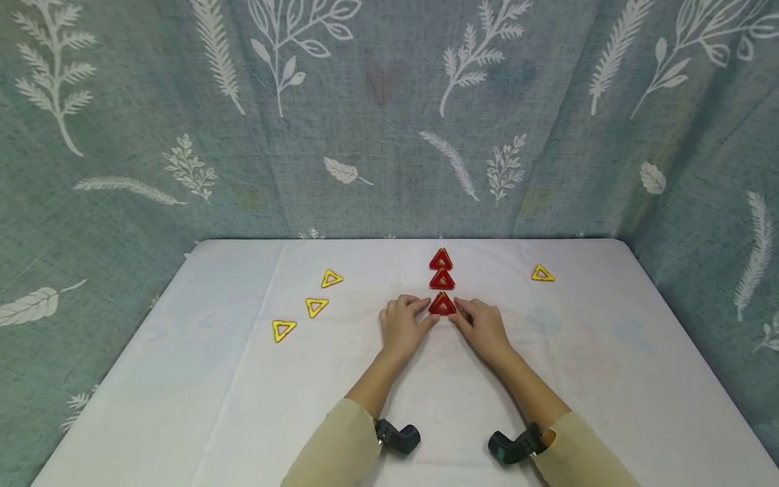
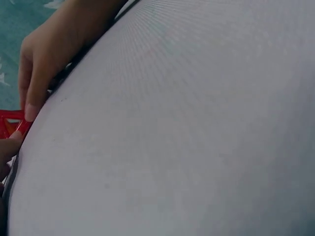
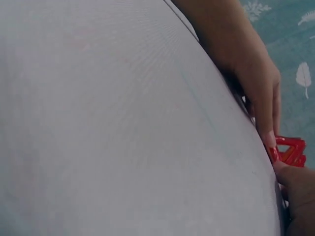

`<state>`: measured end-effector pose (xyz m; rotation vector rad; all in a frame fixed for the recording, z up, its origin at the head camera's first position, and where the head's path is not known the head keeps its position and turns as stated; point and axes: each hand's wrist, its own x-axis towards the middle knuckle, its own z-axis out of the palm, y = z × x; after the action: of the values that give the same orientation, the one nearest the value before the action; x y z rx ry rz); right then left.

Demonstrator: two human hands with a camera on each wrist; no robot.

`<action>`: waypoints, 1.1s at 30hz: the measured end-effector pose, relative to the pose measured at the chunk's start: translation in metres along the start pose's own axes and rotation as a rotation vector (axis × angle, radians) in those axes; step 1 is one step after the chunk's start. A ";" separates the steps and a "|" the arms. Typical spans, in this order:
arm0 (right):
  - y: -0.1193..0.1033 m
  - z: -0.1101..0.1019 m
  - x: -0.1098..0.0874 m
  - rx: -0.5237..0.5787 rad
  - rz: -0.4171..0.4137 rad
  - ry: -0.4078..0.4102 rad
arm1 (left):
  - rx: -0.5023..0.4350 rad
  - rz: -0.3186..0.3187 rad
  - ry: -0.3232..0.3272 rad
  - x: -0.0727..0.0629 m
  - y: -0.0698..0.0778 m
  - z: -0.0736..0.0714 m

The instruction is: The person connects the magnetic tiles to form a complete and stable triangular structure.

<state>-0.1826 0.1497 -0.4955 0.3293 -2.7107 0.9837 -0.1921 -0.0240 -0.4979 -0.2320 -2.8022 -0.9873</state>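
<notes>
Three red hollow triangles stand in a column in the head view: a far one (image 1: 441, 259), a middle one (image 1: 441, 279) and a near one (image 1: 442, 304). At the near triangle's left side, my left hand (image 1: 404, 326) pinches it with thumb and fingertips. My right hand (image 1: 483, 329) grips the same triangle from the right, its thumb close to the left thumb. Red edges (image 2: 11, 116) show between the fingertips in the left wrist view. From the right wrist, the red frames (image 3: 291, 146) overlap one another beyond the fingertips.
Three yellow hollow triangles lie left of the hands: a far one (image 1: 331, 278), a middle one (image 1: 316, 307) and a near one (image 1: 283, 331). Another yellow triangle (image 1: 542, 273) lies at the far right. A white cloth covers the table (image 1: 608, 379); a green leaf-patterned curtain (image 1: 389, 169) hangs behind.
</notes>
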 end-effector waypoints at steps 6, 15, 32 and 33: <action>0.009 -0.009 -0.005 0.141 0.059 -0.061 | -0.081 0.065 -0.075 -0.007 -0.011 -0.009; 0.014 -0.021 -0.009 0.193 0.033 -0.135 | -0.110 0.095 -0.106 -0.019 -0.047 -0.038; 0.027 -0.029 -0.014 0.235 0.041 -0.050 | -0.108 0.116 -0.065 -0.049 -0.097 -0.088; 0.029 -0.031 -0.015 0.230 0.046 -0.043 | -0.096 0.122 -0.062 -0.052 -0.100 -0.091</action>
<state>-0.1722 0.1934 -0.4940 0.3343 -2.6562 1.3204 -0.1520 -0.1633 -0.4994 -0.4471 -2.7592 -1.1048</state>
